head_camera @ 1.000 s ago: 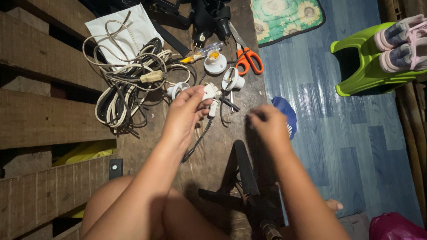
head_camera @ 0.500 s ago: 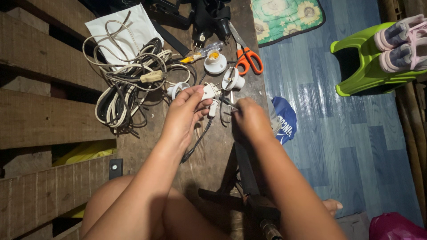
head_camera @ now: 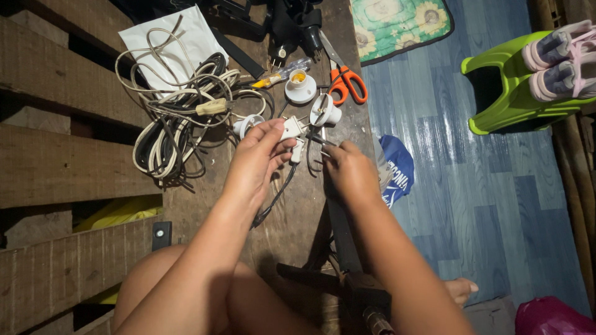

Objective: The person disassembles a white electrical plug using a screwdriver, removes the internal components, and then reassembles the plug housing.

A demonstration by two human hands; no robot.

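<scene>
1. Wooden worktop (head_camera: 298,205) carries all the electrical bits; blue plank-pattern floor (head_camera: 496,205) lies to the right.
2. Our left hand (head_camera: 257,161) has its grip closed on a white plug (head_camera: 292,129), pinched between thumb and fingertips, near the middle of the worktop.
3. Black cord (head_camera: 276,198) trails from the plug down toward us, lying on the wood.
4. Our right hand (head_camera: 351,170) sits just right of the plug, fingers curled closed around thin dark wire ends (head_camera: 318,141); exactly what is pinched is too small to tell.
5. Far of the hands: two white lamp sockets (head_camera: 300,85), one with a yellowish centre, the other (head_camera: 324,111) just beside it.
6. Orange-handled scissors (head_camera: 345,80) lie right of the sockets, touching the worktop edge area.
7. Tangled pile of white and black cables (head_camera: 180,118) sits left of the hands, partly over a white sheet (head_camera: 171,37).
8. Yellow-handled screwdriver (head_camera: 279,73) lies between the cables and the sockets.
9. Green plastic stool (head_camera: 509,87) with pink shoes (head_camera: 559,59) stands far right on the floor.
10. Blue bag (head_camera: 397,174) lies on the floor just beside our right hand.
</scene>
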